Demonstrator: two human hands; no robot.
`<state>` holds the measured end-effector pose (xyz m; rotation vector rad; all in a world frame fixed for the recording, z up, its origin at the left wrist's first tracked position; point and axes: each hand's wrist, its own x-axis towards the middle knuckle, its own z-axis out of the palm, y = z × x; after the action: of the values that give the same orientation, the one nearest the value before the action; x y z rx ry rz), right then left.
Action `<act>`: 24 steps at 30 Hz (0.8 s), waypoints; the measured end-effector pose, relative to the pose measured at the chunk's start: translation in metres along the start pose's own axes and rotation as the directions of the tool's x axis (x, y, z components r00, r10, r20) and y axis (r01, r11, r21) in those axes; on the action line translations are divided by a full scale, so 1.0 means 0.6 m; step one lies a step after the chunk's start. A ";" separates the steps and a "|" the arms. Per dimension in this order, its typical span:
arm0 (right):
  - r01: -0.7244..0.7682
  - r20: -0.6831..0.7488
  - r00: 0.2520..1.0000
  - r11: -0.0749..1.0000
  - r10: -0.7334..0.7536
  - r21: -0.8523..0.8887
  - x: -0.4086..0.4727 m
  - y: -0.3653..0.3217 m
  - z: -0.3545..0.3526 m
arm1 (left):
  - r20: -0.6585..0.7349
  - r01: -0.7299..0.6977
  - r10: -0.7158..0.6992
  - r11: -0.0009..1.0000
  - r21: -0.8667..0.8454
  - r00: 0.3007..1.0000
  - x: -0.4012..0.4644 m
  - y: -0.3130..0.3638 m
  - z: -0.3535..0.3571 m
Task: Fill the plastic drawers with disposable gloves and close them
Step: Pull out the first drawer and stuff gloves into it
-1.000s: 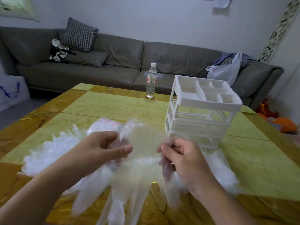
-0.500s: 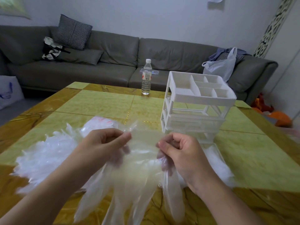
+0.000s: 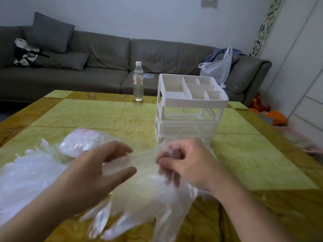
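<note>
Clear gloves (image 3: 146,194) bunched over near table (image 3: 244,163) edge, cuffs now pinched only in R hand (image 3: 185,161), fingers curled tight. L hand (image 3: 97,170) just let go, fingers spread loose beside plastic. Drawer unit (image 3: 188,112) just behind, w/ loose pile (image 3: 29,172) at left. Prob. stuffing next; nothing closed yet.

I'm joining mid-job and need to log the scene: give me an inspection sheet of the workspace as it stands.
Surface: yellow-green marble-pattern table, glossy.
Job's things: white plastic drawer organiser, upright; thin clear disposable gloves stretched between the hands; loose glove pile at left.
Clutter: clear capped water bottle at the far edge.
Grippers: left hand relaxed, fingers on the gloves; right hand pinches them.
Cables: nothing seen.
Surroundings: grey sofa, white plastic bag on it.
</note>
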<state>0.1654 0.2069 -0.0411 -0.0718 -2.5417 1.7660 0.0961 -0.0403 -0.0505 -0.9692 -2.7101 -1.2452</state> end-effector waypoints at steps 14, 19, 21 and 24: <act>-0.302 -0.541 0.827 0.931 0.150 -0.204 0.007 0.114 -0.126 | 0.062 -0.426 0.422 0.887 0.178 0.904 0.073 0.151 0.161; -0.313 -0.498 0.863 0.860 0.080 -0.403 0.010 0.119 -0.123 | 0.343 -0.253 0.085 0.839 0.481 0.935 0.135 0.138 0.238; -0.326 -0.499 0.866 0.806 0.044 -0.494 0.013 0.121 -0.127 | 0.383 -0.194 -0.062 0.782 0.593 0.922 0.141 0.128 0.247; -0.362 -0.486 0.874 0.657 -0.008 -0.661 0.018 0.119 -0.133 | 0.390 -0.134 -0.158 0.771 0.623 0.907 0.143 0.112 0.258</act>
<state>0.1607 0.3072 -0.0799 -0.7021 -2.7244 0.4888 0.1001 0.1451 -0.0889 -1.2003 -3.0789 -0.0155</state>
